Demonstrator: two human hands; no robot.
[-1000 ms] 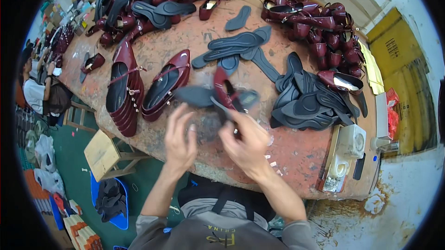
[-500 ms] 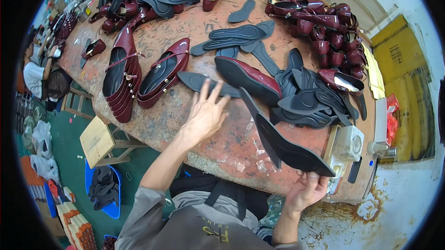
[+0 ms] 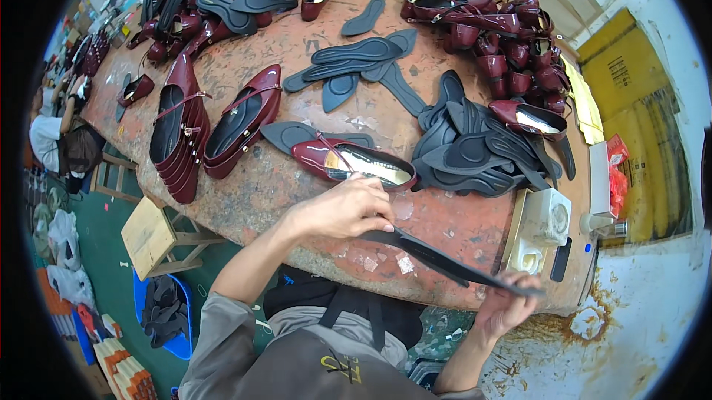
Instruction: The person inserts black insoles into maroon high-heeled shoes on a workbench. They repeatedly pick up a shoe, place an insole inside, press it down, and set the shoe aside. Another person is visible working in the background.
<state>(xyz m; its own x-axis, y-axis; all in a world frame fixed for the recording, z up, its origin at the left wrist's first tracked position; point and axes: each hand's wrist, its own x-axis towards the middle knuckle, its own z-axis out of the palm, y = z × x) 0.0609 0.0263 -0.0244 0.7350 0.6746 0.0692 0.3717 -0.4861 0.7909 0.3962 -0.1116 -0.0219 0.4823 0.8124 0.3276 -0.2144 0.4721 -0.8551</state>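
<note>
Left hand pinches the near end of a dark insole | right hand grips its far tip, stretching it flat over the worktable edge, likely to check it | burgundy shoe lies open just beyond, beside the insole pile

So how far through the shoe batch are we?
Done, apparently: a row of maroon shoes stands lined up at the table's left. In hand: both hands, left and right, hold one dark insole by its ends, just in front of an open shoe. Left: a heap of insoles and a pile of shoes behind.
</note>
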